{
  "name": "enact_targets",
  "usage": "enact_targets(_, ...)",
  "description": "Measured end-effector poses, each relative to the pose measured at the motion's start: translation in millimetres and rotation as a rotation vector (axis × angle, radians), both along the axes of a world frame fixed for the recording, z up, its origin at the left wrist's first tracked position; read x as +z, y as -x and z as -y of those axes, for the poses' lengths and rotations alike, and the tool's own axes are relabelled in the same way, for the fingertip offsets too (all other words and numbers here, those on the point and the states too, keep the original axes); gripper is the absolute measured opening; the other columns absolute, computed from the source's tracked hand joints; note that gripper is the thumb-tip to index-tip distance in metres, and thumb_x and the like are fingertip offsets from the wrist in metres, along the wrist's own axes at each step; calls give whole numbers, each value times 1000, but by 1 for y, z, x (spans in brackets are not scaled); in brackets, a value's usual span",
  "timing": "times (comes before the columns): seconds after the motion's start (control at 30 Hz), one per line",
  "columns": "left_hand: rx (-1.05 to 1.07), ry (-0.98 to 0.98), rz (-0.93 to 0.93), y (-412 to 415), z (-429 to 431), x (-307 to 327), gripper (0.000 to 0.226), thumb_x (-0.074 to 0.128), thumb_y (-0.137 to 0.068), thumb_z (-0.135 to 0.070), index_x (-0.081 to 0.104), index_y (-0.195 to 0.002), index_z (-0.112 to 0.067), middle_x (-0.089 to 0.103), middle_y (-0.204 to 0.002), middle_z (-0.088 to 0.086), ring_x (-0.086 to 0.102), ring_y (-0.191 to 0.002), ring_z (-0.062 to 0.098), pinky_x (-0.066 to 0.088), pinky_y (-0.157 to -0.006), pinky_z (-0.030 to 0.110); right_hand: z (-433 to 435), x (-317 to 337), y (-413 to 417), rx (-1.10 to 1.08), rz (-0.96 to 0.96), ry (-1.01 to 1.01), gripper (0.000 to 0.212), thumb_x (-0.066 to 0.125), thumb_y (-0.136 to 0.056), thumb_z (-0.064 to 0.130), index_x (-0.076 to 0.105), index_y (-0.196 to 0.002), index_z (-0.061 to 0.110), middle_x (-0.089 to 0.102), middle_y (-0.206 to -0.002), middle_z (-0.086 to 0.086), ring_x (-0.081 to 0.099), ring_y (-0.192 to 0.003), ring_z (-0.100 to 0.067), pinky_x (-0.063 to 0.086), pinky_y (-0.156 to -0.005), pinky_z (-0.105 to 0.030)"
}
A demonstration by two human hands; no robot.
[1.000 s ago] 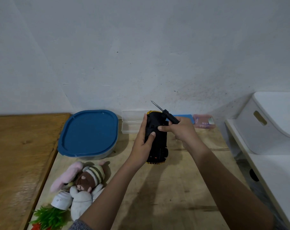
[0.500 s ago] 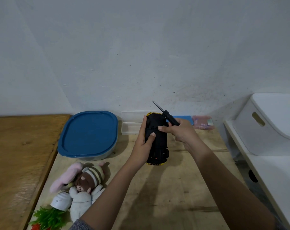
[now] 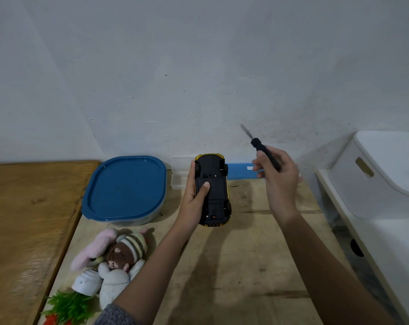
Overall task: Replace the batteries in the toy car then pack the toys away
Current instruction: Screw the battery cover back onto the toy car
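Likely battery-cover step. Left hand [image 3: 194, 200] grips upturned car [image 3: 214, 191]; right hand [image 3: 278, 181], at its 2 o'clock, grips screwdriver [image 3: 262, 148]. Next, probably: seat tip in cover screw.

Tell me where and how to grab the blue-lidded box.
Take the box by its left and right walls, under the overhanging rim of the lid, from above, probably two-handed: it lies flat and wide, and the smooth top has no handle.

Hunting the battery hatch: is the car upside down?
Upside down: the yellow toy car shows its black underside, gripped by the left hand.
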State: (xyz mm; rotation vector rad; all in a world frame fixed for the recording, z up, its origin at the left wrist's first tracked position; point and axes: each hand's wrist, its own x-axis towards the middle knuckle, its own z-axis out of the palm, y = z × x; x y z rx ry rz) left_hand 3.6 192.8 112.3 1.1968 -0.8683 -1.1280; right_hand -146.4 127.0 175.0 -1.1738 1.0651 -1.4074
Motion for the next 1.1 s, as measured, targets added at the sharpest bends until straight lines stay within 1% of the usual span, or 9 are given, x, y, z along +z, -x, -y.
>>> enact_targets(0.1, 24, 5, -3, 1, 0, 3, 60, 39, -100, -10, 13, -145, -41, 43, -126, -26, 60, -95, -13, 52, -73, 14, -6, 1, -4, -65, 17, 147, 11, 65, -85, 7, 64, -89, 18, 62, -79, -7, 59, -68, -13, 49, -57, -14)
enact_targets(0.2, 47, 29, -17, 2, 0, 5, 61, 40, -100, -11, 13, -146, -41, 42, -124, -30, 60, -95, -14, 52, -71, 13, -12, -4, -6, 26, 22, 329, 15, 64, -83, 10, 63, -89, 24, 59, -92, -19, 61, -76, -28, 54, -66, -21)
enact_targets(0.23, 54, 41, -21, 2, 0, 6, 61, 40, -100, -10, 13, -144, -43, 43, -124, -30, 61, -95, -12, 52, -72, 15, -15, -6, -7, 63, -8, 383, 14, 63, -82, 11, 62, -91, 21, 60, -92, -19, 63, -78, -27, 55, -69, -23)
enact_targets(0.33, 68, 77, -2, 2, 1, 11, 60, 39, -100, -11, 14, -138, -50, 42, -127, -28, 61, -99, -8, 54, -75, 19, -20, -12, -11, 114, -168, 521, 13, 64, -78, 8, 62, -90, 4, 64, -88, 0, 65, -80, -13, 54, -72, -23)
enact_targets(0.47, 84, 98, 22, 4, 0, 15, 59, 40, -100, -12, 20, -128, -60, 40, -135, -19, 55, -114, 2, 54, -83, 23, -24, -20, -15, 33, -361, 708, 11, 64, -73, 6, 62, -77, -3, 61, -77, -6, 62, -74, -15, 52, -68, -23)
enact_targets(0.63, 96, 111, 35, 4, 1, 15, 58, 39, -100, -10, 18, -132, -55, 40, -128, -26, 56, -105, -10, 51, -77, 14, -27, -25, -16, -7, -351, 731, 8, 61, -70, 4, 57, -71, -3, 57, -68, -16, 56, -67, -19, 48, -62, -21)
enact_targets(0.77, 101, 118, 19, 4, 1, 14, 59, 40, -100, -8, 19, -132, -53, 40, -135, -16, 56, -111, -3, 52, -81, 17, -29, -26, -18, 1, -354, 737, 9, 59, -69, 4, 56, -68, -4, 56, -67, -16, 54, -66, -16, 47, -62, -18)
enact_targets(0.9, 94, 120, 20, 4, 1, 15, 59, 38, -100, -7, 17, -133, -51, 41, -128, -22, 59, -101, -10, 51, -76, 15, -29, -28, -20, 25, -329, 746, 6, 58, -68, 2, 52, -71, 2, 55, -67, -14, 54, -67, -13, 47, -64, -16)
enact_targets(1.1, 90, 121, 25, 3, 1, 14, 59, 39, -100, -8, 17, -134, -50, 40, -129, -22, 58, -102, -12, 51, -77, 14, -28, -26, -22, 16, -363, 739, 10, 57, -69, 3, 55, -67, -6, 55, -66, -16, 53, -70, -3, 45, -67, -11)
